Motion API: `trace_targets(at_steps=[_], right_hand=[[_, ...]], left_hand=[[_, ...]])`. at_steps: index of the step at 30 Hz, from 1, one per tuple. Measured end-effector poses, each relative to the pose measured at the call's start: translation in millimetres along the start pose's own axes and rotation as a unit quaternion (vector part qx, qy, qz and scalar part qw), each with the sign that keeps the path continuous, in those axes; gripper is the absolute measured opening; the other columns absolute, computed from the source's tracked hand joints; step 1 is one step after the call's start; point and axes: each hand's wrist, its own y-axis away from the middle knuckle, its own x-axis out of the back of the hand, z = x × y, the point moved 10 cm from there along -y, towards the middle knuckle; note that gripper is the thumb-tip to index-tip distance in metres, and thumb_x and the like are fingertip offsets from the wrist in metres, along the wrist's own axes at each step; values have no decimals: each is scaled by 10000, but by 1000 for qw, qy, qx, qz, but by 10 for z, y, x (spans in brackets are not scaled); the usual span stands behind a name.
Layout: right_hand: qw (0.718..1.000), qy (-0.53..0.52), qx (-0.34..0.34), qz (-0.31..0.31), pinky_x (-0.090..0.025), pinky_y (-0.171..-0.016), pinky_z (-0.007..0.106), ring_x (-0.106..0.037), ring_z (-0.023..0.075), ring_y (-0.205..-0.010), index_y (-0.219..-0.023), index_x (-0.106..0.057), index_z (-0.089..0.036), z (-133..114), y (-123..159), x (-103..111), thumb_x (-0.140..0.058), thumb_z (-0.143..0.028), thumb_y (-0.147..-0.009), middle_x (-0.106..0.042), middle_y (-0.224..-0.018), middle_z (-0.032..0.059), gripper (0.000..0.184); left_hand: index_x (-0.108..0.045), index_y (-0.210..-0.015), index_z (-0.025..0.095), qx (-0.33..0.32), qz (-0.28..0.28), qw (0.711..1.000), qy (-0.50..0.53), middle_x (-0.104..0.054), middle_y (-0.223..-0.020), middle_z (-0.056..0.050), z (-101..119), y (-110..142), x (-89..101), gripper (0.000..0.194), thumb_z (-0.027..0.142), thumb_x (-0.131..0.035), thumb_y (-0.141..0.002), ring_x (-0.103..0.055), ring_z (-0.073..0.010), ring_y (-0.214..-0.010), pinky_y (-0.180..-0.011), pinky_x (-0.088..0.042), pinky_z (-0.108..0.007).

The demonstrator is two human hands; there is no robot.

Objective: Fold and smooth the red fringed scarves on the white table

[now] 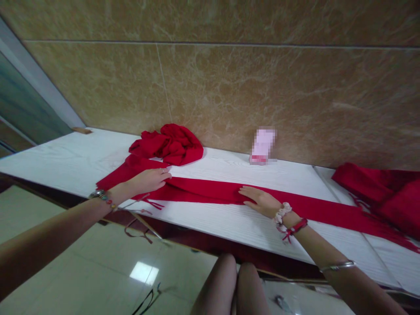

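Note:
A long red scarf with fringed ends lies stretched in a narrow strip along a white table. My left hand is closed on the scarf toward its left part, where the cloth bunches and creases. Farther right, my right hand rests flat on the strip, palm down with its fingers stretched out. Behind my left hand sits a crumpled heap of red cloth. The underside of both hands is hidden.
More folded red cloth with fringe lies at the table's right. A blurred-out pink item leans near the tiled wall. The white table has a small brown block at its far left corner. Thin straps hang off the front edge.

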Motion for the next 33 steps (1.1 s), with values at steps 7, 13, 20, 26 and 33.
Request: trace_targets(at_steps=[7, 13, 20, 26, 33], right_hand=[[999, 30, 37, -19, -427, -950, 355, -487, 170, -1128, -1194, -517, -191, -18, 32, -22, -336, -84, -780, -550, -1208, 53, 464], [999, 12, -17, 31, -421, -957, 353, -516, 169, -1095, -1207, -508, -197, 84, 129, 138, -293, -79, -788, -550, -1207, 37, 485], [998, -10, 46, -37, -310, -1012, 455, -372, 195, -1219, -1207, -506, -170, -27, 237, -149, -279, -82, -815, -495, -1262, 89, 461], [998, -15, 38, -50, -261, -1030, 446, -320, 176, -1250, -1244, -461, -179, 3, 237, -204, -279, -63, -806, -440, -1313, 90, 488], [998, -25, 34, -39, -267, -1032, 430, -301, 175, -1261, -1268, -429, -162, 20, 223, -186, -280, -100, -838, -408, -1336, 104, 459]], left_hand=[[-577, -1031, 182, -17, -23, 999, 19, -593, -1075, -66, -91, 127, 14, 287, 205, -359, -845, -537, -175, -1009, -883, -419, -280], [-478, -1215, 256, -66, -76, 994, 39, -582, -1137, -39, 85, 253, -230, 401, 164, -352, -845, -559, -158, -972, -821, -436, -242], [-481, -1218, 266, -93, -114, 989, 15, -584, -1128, -67, 253, 368, -382, 514, 30, -330, -788, -556, -184, -976, -753, -442, -249], [-536, -1163, 251, -121, -120, 985, 42, -597, -1070, -60, 301, 330, -210, 420, 91, -403, -798, -560, -171, -921, -755, -431, -235], [-488, -1202, 172, -80, 21, 984, 158, -444, -1283, -91, 779, -247, 99, 358, 274, -315, -905, -407, -174, -1164, -991, -288, -300]])
